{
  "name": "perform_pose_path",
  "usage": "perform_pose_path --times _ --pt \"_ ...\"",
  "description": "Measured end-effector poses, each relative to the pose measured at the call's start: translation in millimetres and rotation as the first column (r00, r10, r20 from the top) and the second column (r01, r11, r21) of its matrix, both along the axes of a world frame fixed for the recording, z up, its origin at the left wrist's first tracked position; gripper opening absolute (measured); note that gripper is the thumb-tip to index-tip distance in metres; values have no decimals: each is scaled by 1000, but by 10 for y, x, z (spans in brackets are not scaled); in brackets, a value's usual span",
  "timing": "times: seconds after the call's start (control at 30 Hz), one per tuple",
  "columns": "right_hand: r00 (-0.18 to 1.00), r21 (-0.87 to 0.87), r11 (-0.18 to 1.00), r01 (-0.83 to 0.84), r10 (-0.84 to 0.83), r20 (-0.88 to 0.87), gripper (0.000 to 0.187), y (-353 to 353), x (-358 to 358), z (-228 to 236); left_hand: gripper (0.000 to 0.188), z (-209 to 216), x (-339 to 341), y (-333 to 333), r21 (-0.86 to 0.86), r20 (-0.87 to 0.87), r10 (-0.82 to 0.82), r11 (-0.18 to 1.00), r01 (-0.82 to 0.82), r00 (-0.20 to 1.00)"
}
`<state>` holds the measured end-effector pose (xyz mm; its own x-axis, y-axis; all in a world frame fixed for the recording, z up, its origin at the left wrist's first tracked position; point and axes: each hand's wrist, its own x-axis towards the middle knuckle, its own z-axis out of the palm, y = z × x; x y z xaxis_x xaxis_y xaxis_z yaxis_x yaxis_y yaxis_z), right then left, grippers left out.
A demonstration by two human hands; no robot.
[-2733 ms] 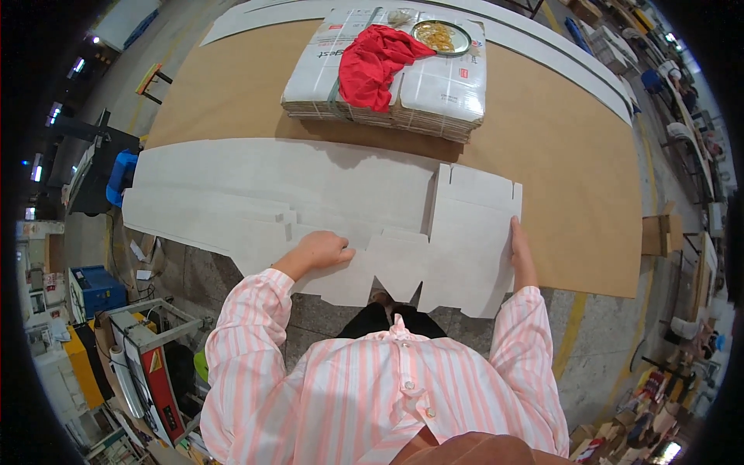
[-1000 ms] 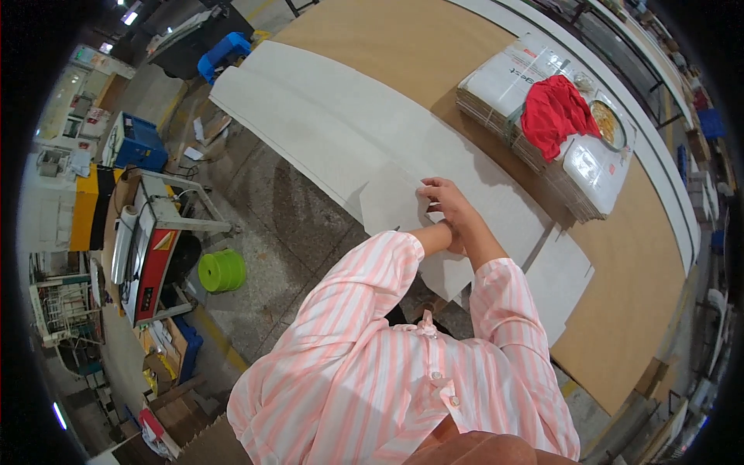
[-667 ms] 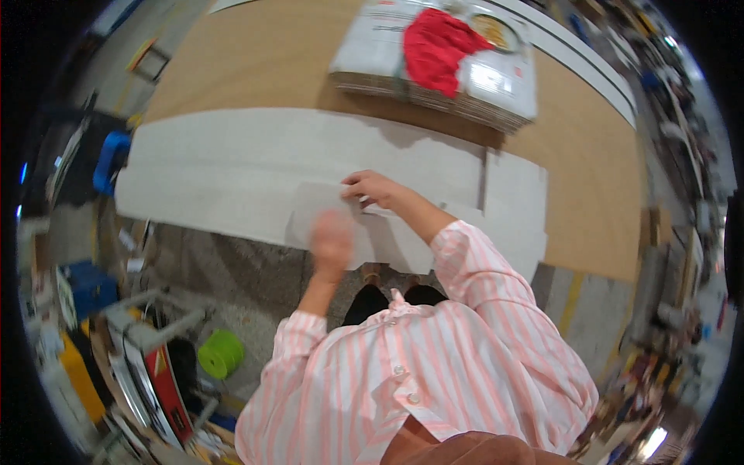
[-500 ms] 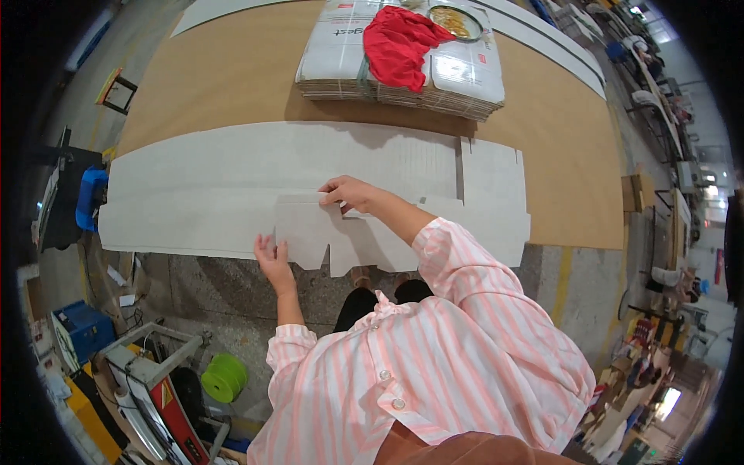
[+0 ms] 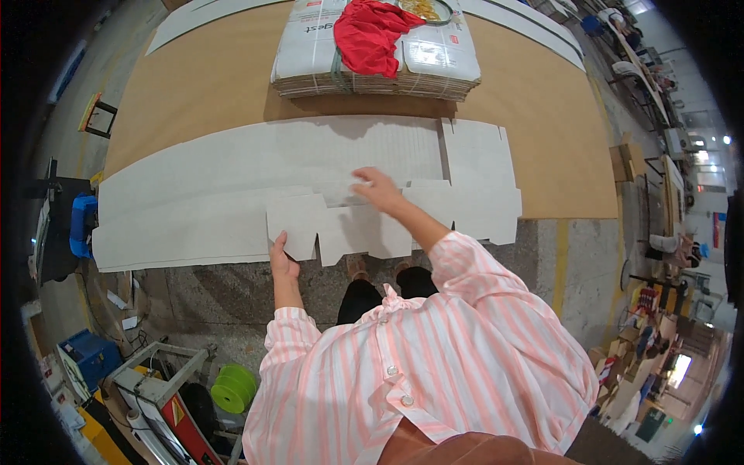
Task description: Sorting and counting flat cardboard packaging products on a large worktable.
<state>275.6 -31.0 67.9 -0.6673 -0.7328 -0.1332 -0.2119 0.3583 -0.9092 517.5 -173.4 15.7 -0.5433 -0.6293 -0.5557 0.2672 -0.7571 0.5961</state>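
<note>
White cardboard (image 5: 248, 163) lies flat along the near side of a brown-topped table (image 5: 554, 147), its long run reaching left and a squarer panel (image 5: 477, 155) at its right end, with a narrow dark gap between them. Notched flaps (image 5: 364, 232) line the near edge, some overhanging the floor (image 5: 217, 291); whether this is one sheet or several layers, cannot tell. Left hand (image 5: 284, 265): at the near left corner of the leftmost flap (image 5: 297, 215), thumb up against the edge; other fingers mostly hidden, so cannot tell whether it is clamped on the flap. Right hand (image 5: 377, 188): palm down over the middle of the cardboard, fingers and thumb parted; contact with the surface cannot be judged from this angle. Beyond the cardboard, on the table, sits a strapped stack (image 5: 310, 62) of flat packs with a white top. On the stack: crumpled red cloth (image 5: 366, 43), and beside it a round dish (image 5: 444, 19) of yellowish bits, cut by the upper border of the view. White strips (image 5: 190, 25) lie along the table's far edge. Floor, lower left: bright green spool (image 5: 233, 388) near a metal-framed machine (image 5: 167, 391), and a blue box (image 5: 91, 355).
</note>
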Motion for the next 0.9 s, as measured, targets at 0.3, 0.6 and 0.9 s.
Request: perform_pose_path --times 0.3,0.6,0.9 --pt "573 169 755 634 -312 -758 47 2294 -1073 -326 34 547 -111 197 -413 246 170 909 -56 954" --pt "688 430 696 575 -128 -714 64 2903 -1186 -480 34 2696 -1489 2476 -760 549 348 -171 627 760" --pt "708 417 746 520 -102 -699 65 2897 -1235 -450 38 2238 -2383 3841 -263 570 455 -688 677 684"
